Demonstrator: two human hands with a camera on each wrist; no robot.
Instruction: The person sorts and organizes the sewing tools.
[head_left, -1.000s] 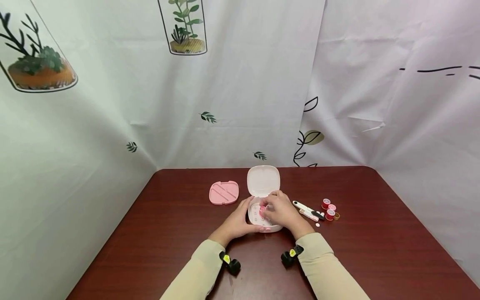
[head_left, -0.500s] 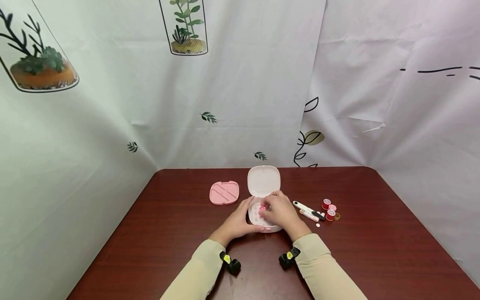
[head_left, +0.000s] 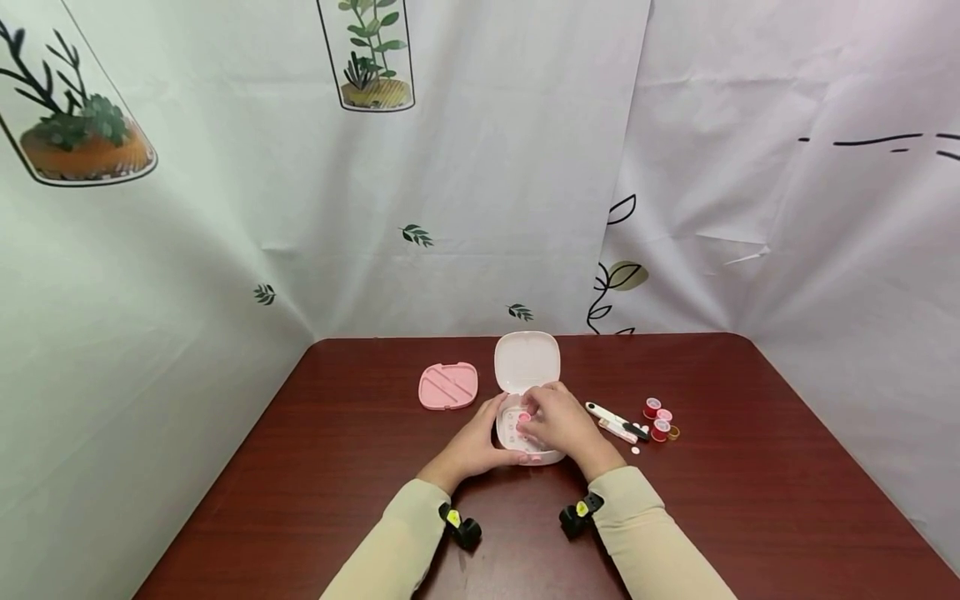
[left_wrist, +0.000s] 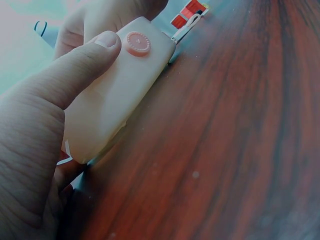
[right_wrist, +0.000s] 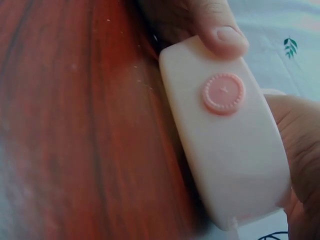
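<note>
A white box stands on the table with its lid raised at the back. My left hand grips its left side, the thumb on the front wall beside a round pink button, seen in the left wrist view and the right wrist view. Inside the box, my right hand pinches a small pink spool over a white inner surface with small marks. The box wall hides my right fingertips in the right wrist view.
Left of the lid lies a pink grooved tray. To the right are a white-and-black tool, a small flat pink-and-white piece, a small white disc and several spools, one of them red. A patterned cloth hangs behind the table.
My right hand shifts very slightly over the box, its fingers still at the pink spool. The left hand and the box stay where they were.
</note>
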